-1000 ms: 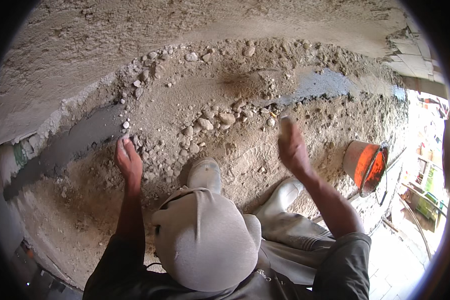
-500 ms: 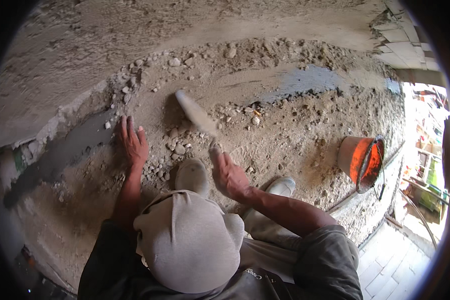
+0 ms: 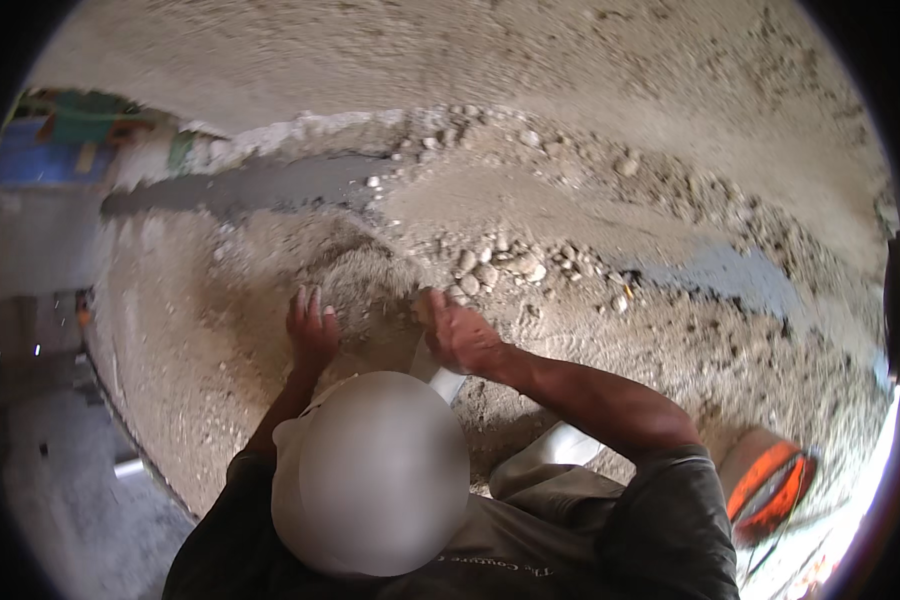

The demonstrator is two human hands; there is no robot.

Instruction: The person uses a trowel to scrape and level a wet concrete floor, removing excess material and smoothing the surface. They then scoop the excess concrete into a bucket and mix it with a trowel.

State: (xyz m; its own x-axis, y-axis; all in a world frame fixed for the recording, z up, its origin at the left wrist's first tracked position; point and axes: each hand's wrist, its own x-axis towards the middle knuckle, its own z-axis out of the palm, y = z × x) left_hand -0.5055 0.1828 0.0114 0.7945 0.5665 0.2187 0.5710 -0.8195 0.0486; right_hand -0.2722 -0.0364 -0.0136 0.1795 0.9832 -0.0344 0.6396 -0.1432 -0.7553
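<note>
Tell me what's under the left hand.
The left hand lies flat on a mound of sandy soil, pebbles nearby. Whatever lies beneath the palm itself is covered.

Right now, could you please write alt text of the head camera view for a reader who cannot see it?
A person bends over a heap of sand mixed with small stones, the left hand pressed flat on it with fingers spread and the right hand curled against it beside. An orange bucket stands at lower right, and wet grey patches mark the ground.
</note>
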